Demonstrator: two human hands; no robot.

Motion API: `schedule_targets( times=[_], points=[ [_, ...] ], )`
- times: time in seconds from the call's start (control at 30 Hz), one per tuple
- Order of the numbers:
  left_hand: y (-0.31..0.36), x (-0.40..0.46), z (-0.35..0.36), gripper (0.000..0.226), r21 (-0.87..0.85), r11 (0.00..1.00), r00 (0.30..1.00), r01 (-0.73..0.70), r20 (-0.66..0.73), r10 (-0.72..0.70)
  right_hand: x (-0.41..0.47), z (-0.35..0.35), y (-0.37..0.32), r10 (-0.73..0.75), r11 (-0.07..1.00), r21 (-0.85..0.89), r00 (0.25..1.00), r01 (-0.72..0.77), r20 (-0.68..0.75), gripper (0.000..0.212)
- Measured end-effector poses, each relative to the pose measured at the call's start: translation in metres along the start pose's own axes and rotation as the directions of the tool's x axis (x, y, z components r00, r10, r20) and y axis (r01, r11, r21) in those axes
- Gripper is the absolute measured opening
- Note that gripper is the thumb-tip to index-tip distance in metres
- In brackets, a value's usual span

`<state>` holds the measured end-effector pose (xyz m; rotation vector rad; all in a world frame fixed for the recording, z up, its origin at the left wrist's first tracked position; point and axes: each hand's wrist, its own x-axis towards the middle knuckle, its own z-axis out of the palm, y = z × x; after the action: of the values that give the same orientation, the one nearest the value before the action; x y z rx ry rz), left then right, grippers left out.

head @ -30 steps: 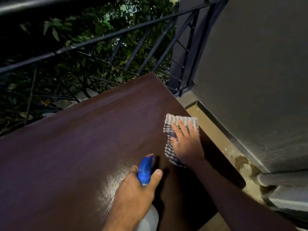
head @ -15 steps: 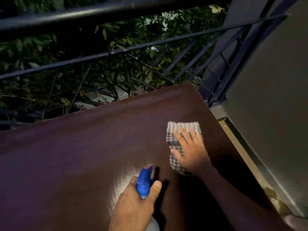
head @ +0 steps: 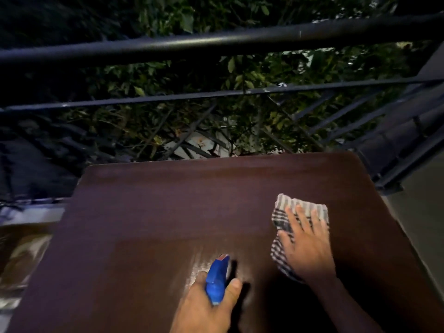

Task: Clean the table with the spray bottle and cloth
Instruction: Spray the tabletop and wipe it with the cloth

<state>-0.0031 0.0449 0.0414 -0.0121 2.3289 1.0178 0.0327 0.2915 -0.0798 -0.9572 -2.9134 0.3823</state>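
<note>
While the left hand (head: 204, 306) grips the spray bottle (head: 217, 277) near the table's (head: 144, 212) near edge, nozzle aimed at the middle, the right hand (head: 305, 246) lies flat with fingers spread on the checked cloth (head: 283, 217) toward the right edge. Likely reason: spray from one side, wipe with the other. A shiny patch by the nozzle looks wet. Bottle body is cut off at the frame bottom; trigger finger is hidden. Railing (head: 216, 42) and foliage beyond are dim.
</note>
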Motion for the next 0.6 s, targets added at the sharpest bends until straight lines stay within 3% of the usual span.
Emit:
schedule_targets(
  times=[0.2, 0.4, 0.6],
  points=[
    [-0.023, 0.003, -0.033, 0.054, -0.036, 0.999, 0.996, 0.006, -0.089, -0.009, 0.019, 0.007, -0.034, -0.009, 0.999, 0.043, 0.998, 0.011, -0.065, 0.076],
    [-0.062, 0.025, -0.084, 0.069, -0.030, 0.996, 0.973, 0.088, 0.218, -0.080, -0.003, 0.020, -0.072, -0.123, 0.992, 0.019, 0.992, 0.123, -0.003, 0.074],
    [-0.096, 0.038, -0.137, 0.063, -0.037, 0.997, 0.967, 0.063, 0.249, -0.052, -0.018, 0.040, -0.147, -0.174, 0.985, 0.017, 0.984, 0.173, 0.028, 0.072]
  ],
)
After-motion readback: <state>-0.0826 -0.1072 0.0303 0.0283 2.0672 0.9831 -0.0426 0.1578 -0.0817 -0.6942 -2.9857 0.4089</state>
